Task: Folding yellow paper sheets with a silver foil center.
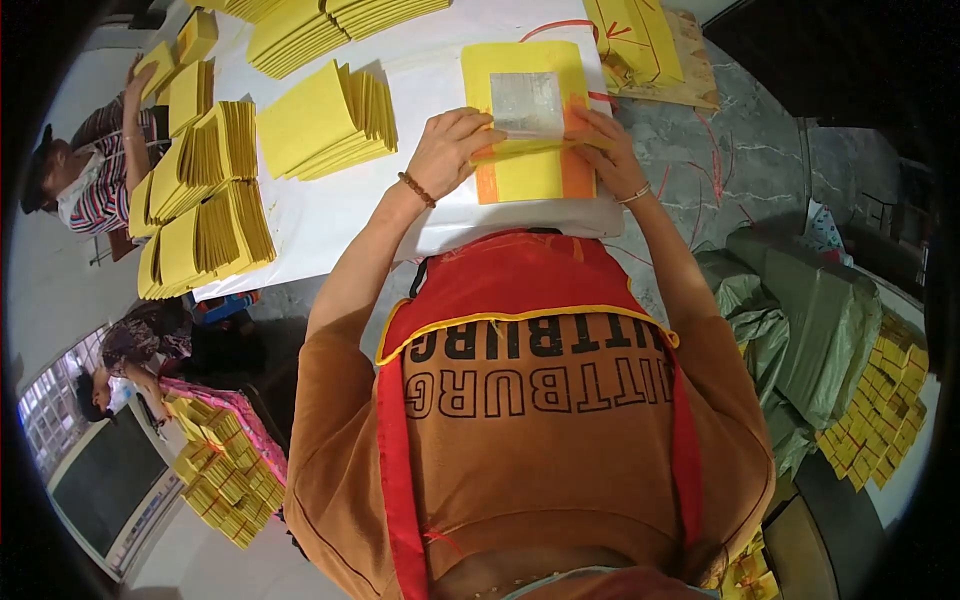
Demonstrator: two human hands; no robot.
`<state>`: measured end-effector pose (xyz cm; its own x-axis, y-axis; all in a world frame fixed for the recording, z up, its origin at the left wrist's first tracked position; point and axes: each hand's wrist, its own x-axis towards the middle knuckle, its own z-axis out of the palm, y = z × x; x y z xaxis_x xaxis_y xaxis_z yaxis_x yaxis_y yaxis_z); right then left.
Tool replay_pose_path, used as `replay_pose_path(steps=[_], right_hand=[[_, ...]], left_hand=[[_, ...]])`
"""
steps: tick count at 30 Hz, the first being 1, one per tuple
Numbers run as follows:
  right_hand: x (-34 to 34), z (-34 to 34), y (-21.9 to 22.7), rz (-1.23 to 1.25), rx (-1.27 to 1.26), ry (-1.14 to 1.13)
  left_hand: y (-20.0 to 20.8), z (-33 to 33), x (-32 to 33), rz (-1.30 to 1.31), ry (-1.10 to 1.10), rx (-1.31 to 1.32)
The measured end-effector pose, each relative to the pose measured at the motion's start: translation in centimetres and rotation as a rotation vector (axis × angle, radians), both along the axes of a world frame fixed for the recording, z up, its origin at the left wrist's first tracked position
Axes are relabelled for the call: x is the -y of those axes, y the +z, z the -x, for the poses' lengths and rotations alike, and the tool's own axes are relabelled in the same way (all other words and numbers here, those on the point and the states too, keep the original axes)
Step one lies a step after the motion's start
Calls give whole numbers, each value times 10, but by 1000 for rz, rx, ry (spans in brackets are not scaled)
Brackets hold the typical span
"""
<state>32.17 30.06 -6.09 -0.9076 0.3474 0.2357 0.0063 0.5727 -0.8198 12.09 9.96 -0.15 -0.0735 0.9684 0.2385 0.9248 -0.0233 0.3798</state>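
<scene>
2 hands at 1 stack of yellow paper sheets (528,175), lying on the near edge of the white bench (330,215), directly ahead of the person's chest.

Left hand (455,150): fingers curled and pressed down on the stack's left edge, touching the silver foil square (527,103) at its lower left corner; beaded bracelet (417,189) on the wrist.

Right hand (606,150): fingers bent, fingertips pinching the stack's right edge just beside the foil; thin bangle (634,195) on the wrist.

Stack: rectangular, thin matte paper, yellow with an orange band (578,178) along the lower and right margins; foil square dull, slightly crinkled, centred on the top sheet.

Fanned piles of yellow sheets (330,118): same paper, on the bench to the left, well apart from the hands.

Further folded piles (200,215): at the bench's left end, near another person in a striped shirt (105,170).

Green sacks (810,320): soft, crumpled, on the floor at right.

Bundled yellow packets (885,400): beside the sacks.
</scene>
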Motion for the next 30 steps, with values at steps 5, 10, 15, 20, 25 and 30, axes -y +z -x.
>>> replay_pose_path(steps=[5,10,15,20,25,30], right_hand=[[7,-19,31,-372,-40,64],[22,-19,26,-77,169,-16],[33,9,36,237,271,-300],[31,17,30,461,89,-470],[32,23,29,324,167,-508],[24,23,8,282,189,-535]], left_hand=[[10,-7,22,-2,-56,33],[1,-19,20,43,145,351],[-20,-12,-2,124,541,685],[-38,-12,-5,74,618,799],[-47,-10,-7,122,699,960],[-18,-16,-14,23,727,866]])
